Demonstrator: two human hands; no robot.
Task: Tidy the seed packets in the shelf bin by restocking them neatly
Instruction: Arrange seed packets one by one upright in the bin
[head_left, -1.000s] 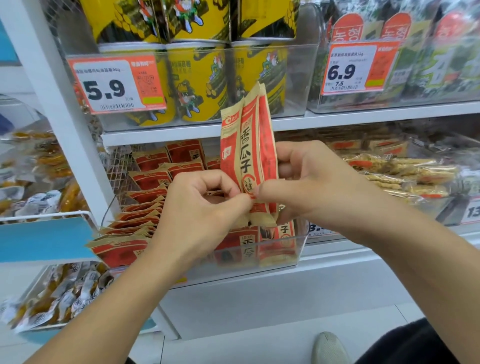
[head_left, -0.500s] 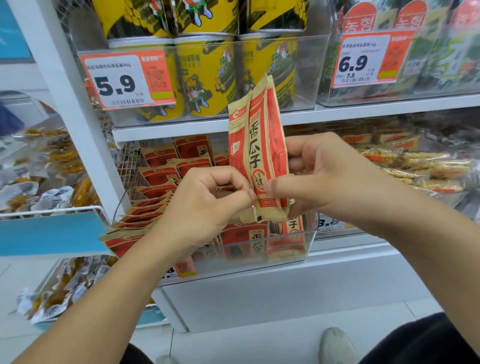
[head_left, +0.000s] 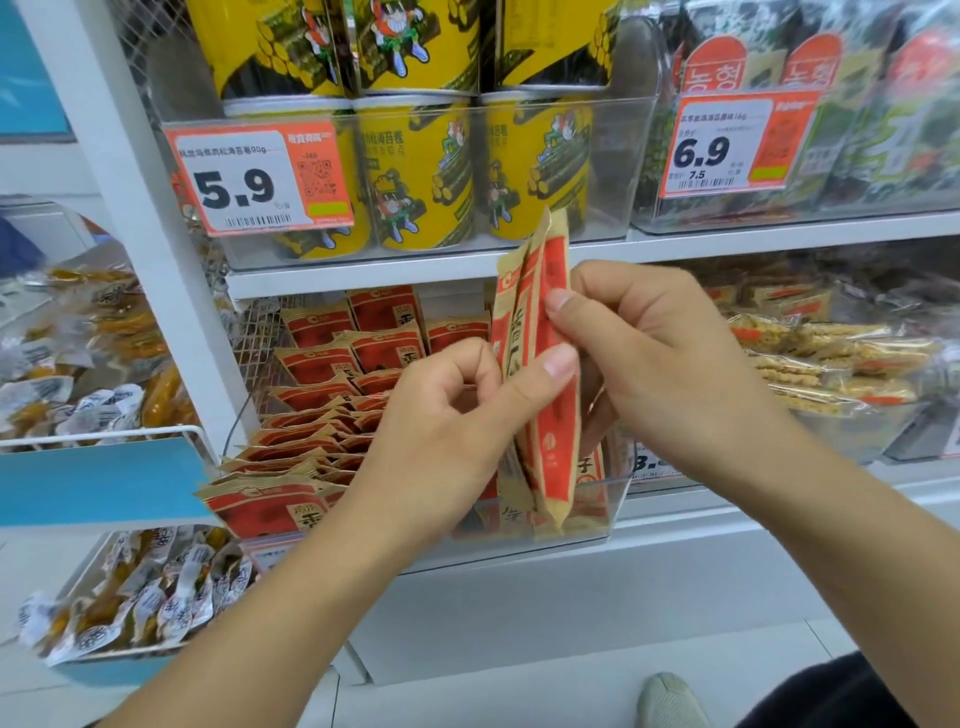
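A small stack of red-and-tan seed packets (head_left: 548, 415) stands upright, edge-on to me, in front of the clear shelf bin (head_left: 597, 512). My left hand (head_left: 457, 421) pinches the stack from the left with thumb on its front. My right hand (head_left: 660, 358) grips it from the right, fingers curled round its back edge. More of the same packets (head_left: 332, 410) lie in leaning rows inside the bin, a few spilling over its left front corner (head_left: 260, 501).
Yellow snack tubs (head_left: 415, 171) fill the bin on the shelf above, behind a 5.9 price tag (head_left: 260, 176). Seaweed packs (head_left: 857, 104) sit upper right, wrapped snack bars (head_left: 831, 358) to the right, bagged snacks (head_left: 130, 592) in baskets on the left. A shoe (head_left: 670, 701) shows below.
The held stack has turned from face-on to edge-on. My right hand's fingers have moved up onto its edge, and my left thumb now presses its front.
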